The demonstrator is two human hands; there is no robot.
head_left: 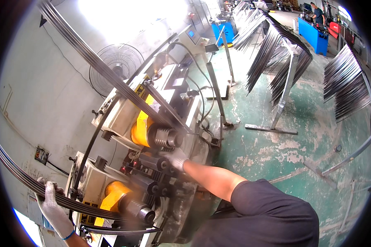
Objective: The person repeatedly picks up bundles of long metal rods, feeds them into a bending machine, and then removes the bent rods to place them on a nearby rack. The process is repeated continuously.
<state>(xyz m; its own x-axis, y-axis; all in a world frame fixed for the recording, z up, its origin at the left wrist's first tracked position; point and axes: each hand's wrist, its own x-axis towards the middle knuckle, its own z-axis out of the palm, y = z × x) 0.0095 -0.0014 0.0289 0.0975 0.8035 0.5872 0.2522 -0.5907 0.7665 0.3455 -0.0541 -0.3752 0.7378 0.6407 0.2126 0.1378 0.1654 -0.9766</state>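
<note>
My left hand, in a white knit glove, is closed around a bundle of long thin metal rods at the lower left. Its far end reaches the lower bending head, beside a blurred ribbed roller. My right hand, also gloved, reaches across to the machine's middle. It is close to the black cylindrical dies and just below the upper ribbed roller; its fingers are smeared by motion. More rods slope down from the upper left to the upper head, by a yellow arm.
Behind the machine stands a large wall fan. A control box tops the machine's far end. Racks hung with bent rods stand on the worn green floor. A person works far off by a blue bench.
</note>
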